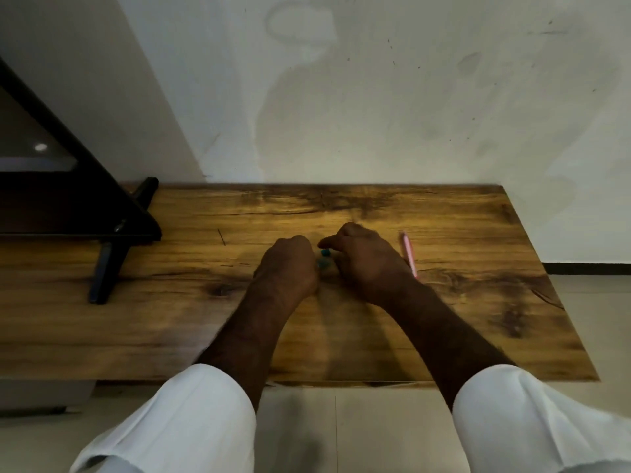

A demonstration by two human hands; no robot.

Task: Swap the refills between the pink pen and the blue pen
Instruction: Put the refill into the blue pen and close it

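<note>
Both hands meet over the middle of the wooden table [341,336]. My left hand [288,264] is curled into a fist, and my right hand [365,257] is curled beside it. Between them small teal-blue pieces of the blue pen [323,258] show; both hands grip it, and most of it is hidden by the fingers. The pink pen [409,254] lies flat on the table just right of my right hand, pointing away from me, untouched. No refill is visible on its own.
A black monitor on a black stand [109,264] occupies the table's left end. A thin dark line [222,237] marks the wood left of the hands. The table's right edge [553,285] drops to a tiled floor. A stained white wall stands behind.
</note>
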